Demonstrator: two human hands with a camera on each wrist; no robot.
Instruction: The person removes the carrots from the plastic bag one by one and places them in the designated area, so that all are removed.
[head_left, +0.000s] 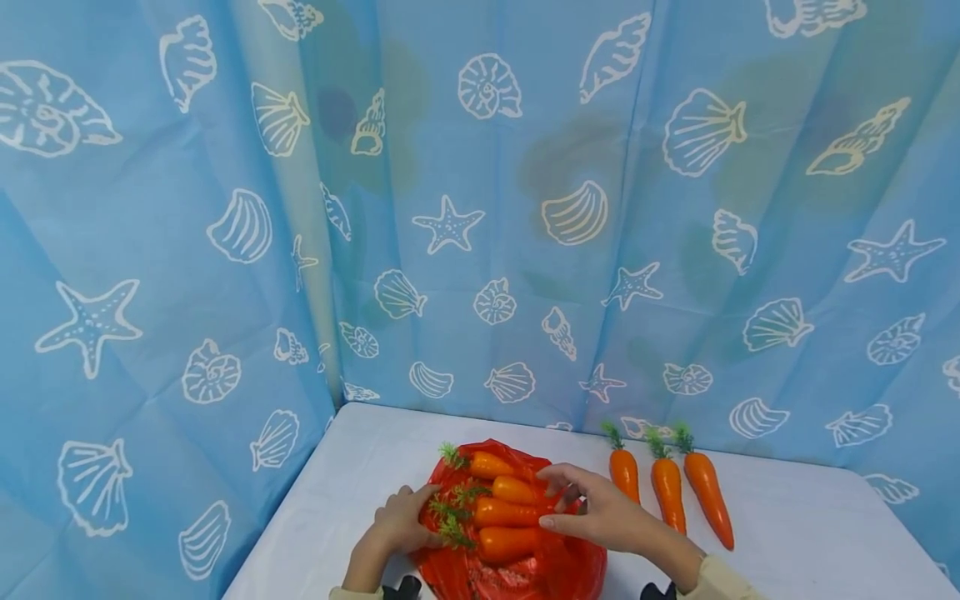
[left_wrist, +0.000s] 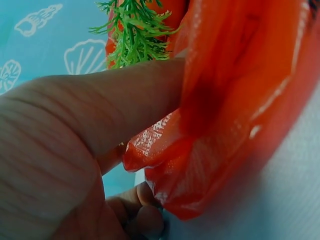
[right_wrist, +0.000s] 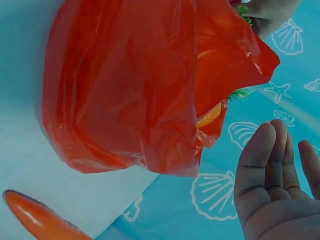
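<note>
A red plastic bag (head_left: 573,571) lies on the table with several orange carrots (head_left: 506,512) on its open mouth, green tops toward the left. My left hand (head_left: 401,521) is at the bag's left edge; in the left wrist view its thumb goes behind the red plastic (left_wrist: 225,100), with the other fingers of the hand (left_wrist: 95,115) curled below. Over the bag's right side is my right hand (head_left: 603,510), fingers bent loosely. The right wrist view shows that hand (right_wrist: 280,195) holding nothing, apart from the bag (right_wrist: 125,90).
Three loose carrots (head_left: 624,477) (head_left: 667,493) (head_left: 708,496) lie side by side on the white table (head_left: 802,533), right of the bag. A blue curtain (head_left: 465,267) with white sea shapes stands behind the table and along its left side.
</note>
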